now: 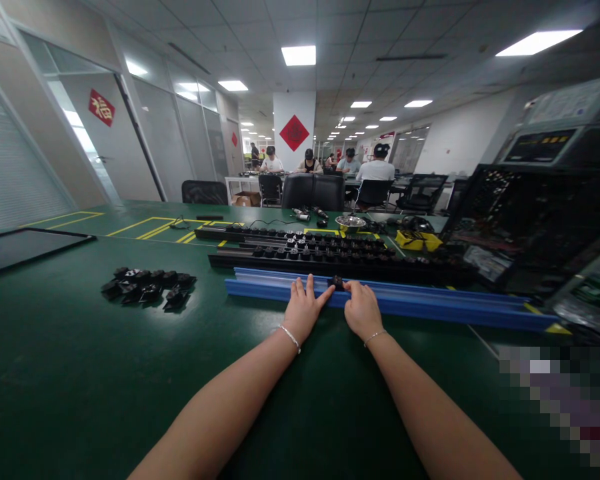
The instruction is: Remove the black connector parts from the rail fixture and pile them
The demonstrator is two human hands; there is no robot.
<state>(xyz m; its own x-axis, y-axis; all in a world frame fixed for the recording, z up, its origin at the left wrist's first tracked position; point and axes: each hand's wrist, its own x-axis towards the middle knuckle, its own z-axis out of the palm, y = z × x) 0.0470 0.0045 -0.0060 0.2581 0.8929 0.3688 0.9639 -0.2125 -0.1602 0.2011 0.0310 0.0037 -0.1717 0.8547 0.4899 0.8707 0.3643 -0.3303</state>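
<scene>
A long blue channel rail [430, 307] lies across the green table in front of me. A small black part [336, 283] sits on it between my hands; its exact kind is too small to tell. My left hand [304, 308] rests on the rail with fingers spread, its thumb reaching the black part's near left side. My right hand [363, 310] has its fingers curled, with the thumb and index finger at the part's right side. Off to the left, a group of similar black parts [150, 288] lies loose on the table.
Behind the blue rail lie black rails [230, 260] lined with several black parts. Farther back are a round metal dish [350, 221] and a yellow holder [417, 241]. Dark equipment [510, 220] stands at the right, a black-framed panel [30, 247] at the left. People sit at distant tables.
</scene>
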